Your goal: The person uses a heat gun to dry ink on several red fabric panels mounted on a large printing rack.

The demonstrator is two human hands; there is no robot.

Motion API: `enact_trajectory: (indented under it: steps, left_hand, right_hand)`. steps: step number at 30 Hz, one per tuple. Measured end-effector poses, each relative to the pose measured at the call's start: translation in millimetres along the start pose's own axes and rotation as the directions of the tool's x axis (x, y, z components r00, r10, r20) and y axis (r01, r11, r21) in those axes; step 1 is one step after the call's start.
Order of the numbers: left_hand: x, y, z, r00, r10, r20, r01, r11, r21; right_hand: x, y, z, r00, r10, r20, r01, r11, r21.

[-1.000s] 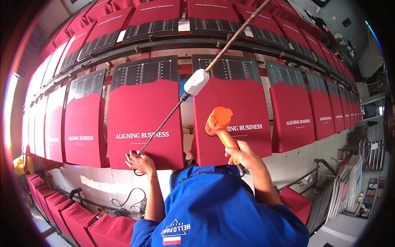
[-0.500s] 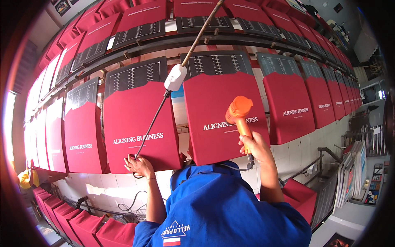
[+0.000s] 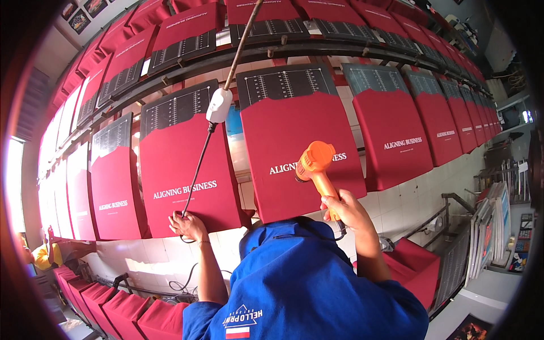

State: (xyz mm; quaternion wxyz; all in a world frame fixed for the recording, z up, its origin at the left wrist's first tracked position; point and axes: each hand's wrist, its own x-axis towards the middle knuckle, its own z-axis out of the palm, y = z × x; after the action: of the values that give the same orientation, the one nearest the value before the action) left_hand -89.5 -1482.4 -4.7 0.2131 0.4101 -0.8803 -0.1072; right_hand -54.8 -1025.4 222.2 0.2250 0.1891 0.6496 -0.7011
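My right hand [image 3: 350, 212] is closed around the handle of an orange heat gun [image 3: 317, 164]. The gun is over the lettering of a dark red T-shirt [image 3: 306, 130], which is stretched on a black printing board [image 3: 286, 84]. Whether the nozzle touches the cloth, I cannot tell. At the lower edge of the red shirt [image 3: 184, 153] to the left, my left hand [image 3: 190, 226] has its fingers curled round a black cable [image 3: 199, 161]. That cable runs up to a white plug connector [image 3: 219, 106] hanging from a cord [image 3: 241, 48].
More boards with red shirts stretch left and right. Beyond a dark rail [image 3: 255, 52] lies another row [image 3: 266, 27]. Red-covered boards [image 3: 123, 311] also stand at lower left. Leaning frames [image 3: 490, 229] are at right; a person in yellow [image 3: 46, 255] is at far left.
The heat gun has tilted, its nozzle turned more toward the left, and it sits slightly lower over the lettering. My left hand still holds the cable. The whole view has shifted a little.
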Motion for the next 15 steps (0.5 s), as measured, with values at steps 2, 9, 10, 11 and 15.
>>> enact_trajectory:
  steps: [2,9,10,11,15]
  left_hand:
    - [-1.9,7.9,-6.9,0.999,0.004,0.033,-0.004,1.0,-0.007]
    - [-8.1,-0.7,-9.8,0.995,0.095,0.037,-0.095,0.996,0.001]
    - [-9.2,-1.5,-10.5,0.993,0.11,0.038,-0.11,0.994,-0.002]
    - [-11.2,-2.7,-11.6,0.991,0.123,0.047,-0.123,0.992,-0.007]
    - [-15.9,2.9,-24.4,0.985,0.136,0.105,-0.131,0.99,-0.055]
  right_hand:
    - [1.4,5.0,-1.4,1.0,-0.006,-0.022,0.006,1.0,-0.001]
    - [-5.7,1.7,-31.9,0.993,-0.026,-0.115,0.025,1.0,-0.011]
    - [-8.7,0.5,-35.7,0.988,-0.011,-0.151,0.008,1.0,-0.023]
    - [-11.8,1.7,-38.4,0.983,-0.045,-0.177,0.041,0.999,-0.023]
    - [-21.2,-1.0,-48.2,0.973,-0.004,-0.229,0.008,1.0,0.02]
